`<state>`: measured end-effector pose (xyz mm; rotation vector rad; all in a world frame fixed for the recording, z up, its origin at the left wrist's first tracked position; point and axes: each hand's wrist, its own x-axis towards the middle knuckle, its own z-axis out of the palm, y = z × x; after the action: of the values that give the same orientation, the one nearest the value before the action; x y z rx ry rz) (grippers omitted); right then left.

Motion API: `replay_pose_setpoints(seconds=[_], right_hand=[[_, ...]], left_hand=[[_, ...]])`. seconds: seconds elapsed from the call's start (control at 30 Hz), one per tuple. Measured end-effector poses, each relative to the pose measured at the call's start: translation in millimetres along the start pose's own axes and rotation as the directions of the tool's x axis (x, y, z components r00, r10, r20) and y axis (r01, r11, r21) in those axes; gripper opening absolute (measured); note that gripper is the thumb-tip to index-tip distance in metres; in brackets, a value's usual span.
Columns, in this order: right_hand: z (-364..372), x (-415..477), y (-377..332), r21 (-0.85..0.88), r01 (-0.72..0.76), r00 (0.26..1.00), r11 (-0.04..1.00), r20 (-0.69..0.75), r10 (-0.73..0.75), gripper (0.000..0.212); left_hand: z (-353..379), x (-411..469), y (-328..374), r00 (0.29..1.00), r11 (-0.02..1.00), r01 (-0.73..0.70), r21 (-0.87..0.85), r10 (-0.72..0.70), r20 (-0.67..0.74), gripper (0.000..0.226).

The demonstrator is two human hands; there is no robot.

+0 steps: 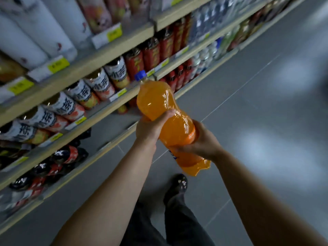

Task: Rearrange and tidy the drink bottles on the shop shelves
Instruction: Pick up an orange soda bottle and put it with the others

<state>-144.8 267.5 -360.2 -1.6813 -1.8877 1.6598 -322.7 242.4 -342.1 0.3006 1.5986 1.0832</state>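
L hand (150,129): wraps the orange soda bottle (166,119) at its thin middle.
R hand (202,142): grips it lower, near the label.
Bottle: in the air btwn both hands – blue cap (140,75) points at the shelves (85,66).

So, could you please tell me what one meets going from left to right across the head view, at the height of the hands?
white-labelled tea bottles → left hand → orange bottle → right hand → grey floor
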Motion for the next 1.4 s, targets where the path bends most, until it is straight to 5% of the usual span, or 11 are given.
replay_pose_setpoints(seconds=[0.2, 0.5, 0.8, 0.97, 1.17, 1.4], right_hand=[[-113, -26, 27, 0.092, 0.041, 0.991, 0.995, -0.128, -0.029, 0.1], [-248, -8, 66, 0.156, 0.132, 0.964, 0.979, -0.252, -0.089, 0.089], [-399, 80, 102, 0.184, 0.063, 0.954, 0.981, -0.3, -0.005, 0.094], [-495, 113, 118, 0.246, 0.065, 0.928, 0.967, -0.371, 0.032, 0.094], [-607, 146, 152, 0.3, 0.072, 0.907, 0.951, -0.416, 0.063, 0.093], [-767, 201, 195, 0.294, 0.099, 0.909, 0.951, -0.416, 0.033, 0.094]], left_hand=[[122, -25, 41, 0.977, 0.98, -0.173, 0.094, 0.159, 0.143, 0.051], [267, -5, 83, 0.93, 0.958, -0.26, 0.119, 0.215, 0.299, 0.055], [432, 89, 129, 0.922, 0.965, -0.226, 0.129, 0.17, 0.347, 0.069], [538, 128, 165, 0.906, 0.951, -0.248, 0.183, 0.16, 0.391, 0.039], [666, 167, 191, 0.886, 0.938, -0.262, 0.226, 0.141, 0.442, 0.056], [829, 213, 222, 0.894, 0.942, -0.266, 0.203, 0.162, 0.418, 0.048]])
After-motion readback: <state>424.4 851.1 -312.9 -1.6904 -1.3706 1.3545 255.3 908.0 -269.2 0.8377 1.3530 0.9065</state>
